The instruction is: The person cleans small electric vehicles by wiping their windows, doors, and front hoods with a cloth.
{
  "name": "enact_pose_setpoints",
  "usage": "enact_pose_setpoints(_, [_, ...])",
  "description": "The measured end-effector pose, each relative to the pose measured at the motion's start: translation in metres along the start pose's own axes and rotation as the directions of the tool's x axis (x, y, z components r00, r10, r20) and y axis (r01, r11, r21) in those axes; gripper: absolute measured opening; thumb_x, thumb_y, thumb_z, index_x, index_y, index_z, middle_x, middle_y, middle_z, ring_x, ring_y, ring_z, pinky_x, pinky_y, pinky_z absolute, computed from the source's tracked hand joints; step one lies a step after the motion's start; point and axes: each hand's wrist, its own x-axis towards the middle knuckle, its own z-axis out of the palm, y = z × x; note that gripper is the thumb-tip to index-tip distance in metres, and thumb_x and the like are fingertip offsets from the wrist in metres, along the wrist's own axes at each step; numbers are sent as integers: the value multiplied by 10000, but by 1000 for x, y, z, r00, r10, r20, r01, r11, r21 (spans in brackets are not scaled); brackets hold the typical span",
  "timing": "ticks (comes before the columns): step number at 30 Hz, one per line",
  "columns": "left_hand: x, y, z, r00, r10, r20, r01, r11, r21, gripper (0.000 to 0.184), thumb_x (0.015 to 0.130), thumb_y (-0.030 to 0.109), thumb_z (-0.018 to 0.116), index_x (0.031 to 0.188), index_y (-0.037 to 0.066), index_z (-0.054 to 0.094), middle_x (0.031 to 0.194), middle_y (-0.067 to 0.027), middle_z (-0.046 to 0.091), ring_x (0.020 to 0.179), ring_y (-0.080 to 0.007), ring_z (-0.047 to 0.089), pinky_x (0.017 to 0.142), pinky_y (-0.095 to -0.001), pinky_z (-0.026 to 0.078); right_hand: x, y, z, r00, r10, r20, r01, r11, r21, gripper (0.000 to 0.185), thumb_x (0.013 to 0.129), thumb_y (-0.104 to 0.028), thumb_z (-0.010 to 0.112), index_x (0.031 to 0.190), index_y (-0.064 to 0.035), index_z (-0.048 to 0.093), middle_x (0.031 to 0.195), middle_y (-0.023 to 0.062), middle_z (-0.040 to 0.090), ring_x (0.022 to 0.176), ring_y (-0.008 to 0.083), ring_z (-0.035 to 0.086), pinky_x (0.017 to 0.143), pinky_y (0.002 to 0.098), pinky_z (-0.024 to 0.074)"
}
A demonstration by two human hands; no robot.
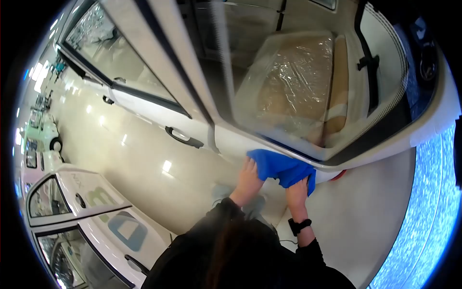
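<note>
A blue cloth (279, 167) is bunched against the white side of a car (231, 139), just below its rear side window (293, 86). My left hand (250, 174) grips the cloth at its left end, with the fingertips partly covered by the fabric. At the lower right end, my right hand (297, 192) is closed on the same cloth, and some of its fingers are hidden beneath it. A black watch band (299, 225) is on my right wrist. Through the window shows a tan seat (298, 72) wrapped in clear plastic.
Black door handles (184, 138) stick out along the car's side to the left. Another white car (101, 216) with printed graphics stands behind at the lower left. Farther off is a pale green vehicle (43, 130). A bright blue lit panel (428, 207) curves along the right.
</note>
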Motion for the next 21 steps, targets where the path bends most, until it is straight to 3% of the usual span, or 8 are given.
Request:
enact_pose_setpoints(2, [-2,-1,-4,998,-30,50,37,987,-154,572,815,288,665,1283,0,505,1293,-214,514,1267,-373,427,1141,-504,243,-7,-12,7,999,38,38,-35,996,-87,476,836,-103,585,1304,-37,528,1354,198,481,1273,450,379,1094,538,260])
enact_pose_setpoints(6, [-10,-18,-16,996,-84,32,88,974,-211,584,842,322,641,1299,-7,487,1330,-215,488,1284,-370,409,1158,-480,217,-5,-43,6,996,-60,65,67,992,-105,538,805,-94,627,1325,-29,501,1380,224,441,1295,453,355,1097,567,239])
enact_pose_setpoints(8, [-16,-38,-23,980,-185,-74,156,944,-290,630,808,374,682,1250,-46,523,1263,-236,525,1258,-432,428,1072,-490,347,2,-60,10,994,-95,52,97,995,-38,572,792,-83,638,1338,-23,482,1388,237,425,1309,455,343,1108,536,247])
enact_pose_setpoints(12, [-29,-85,-44,962,-265,-67,224,906,-358,672,808,384,685,1289,-42,489,1295,-256,489,1305,-440,377,1059,-473,365,35,-89,24,988,-146,51,144,988,53,560,803,-85,624,1340,-19,476,1394,241,415,1298,456,357,1096,499,286])
enact_pose_setpoints(15, [-33,-123,-72,922,-328,-207,215,876,-432,500,843,326,658,1145,-67,592,1220,-293,521,1226,-446,451,1041,-468,386,72,-122,25,990,-143,2,142,983,116,541,813,-81,612,1331,-10,473,1369,248,440,1273,458,385,1070,472,326])
enact_pose_setpoints(17, [-35,-149,-93,930,-233,-283,113,917,-383,312,859,236,635,878,-73,669,1113,-284,570,1098,-441,530,1022,-450,407,95,-147,30,959,-256,-122,273,950,150,479,828,-75,598,1292,-10,501,1329,243,480,1221,456,439,1040,470,357])
enact_pose_setpoints(18, [-35,-161,-100,926,-237,-295,114,918,-380,312,859,236,635,878,-73,669,1113,-284,570,1098,-441,530,1022,-450,407,104,-158,37,955,-268,-127,286,947,148,479,828,-75,598,1292,-10,501,1329,243,480,1221,456,439,1040,470,357])
enact_pose_setpoints(21, [-44,-190,-117,886,-295,-358,125,895,-429,306,862,174,618,670,-61,651,1005,-251,600,987,-422,569,969,-458,441,124,-184,65,962,-271,-29,262,894,364,440,810,-44,597,1245,-9,541,1298,237,507,1220,447,450,1037,456,363])
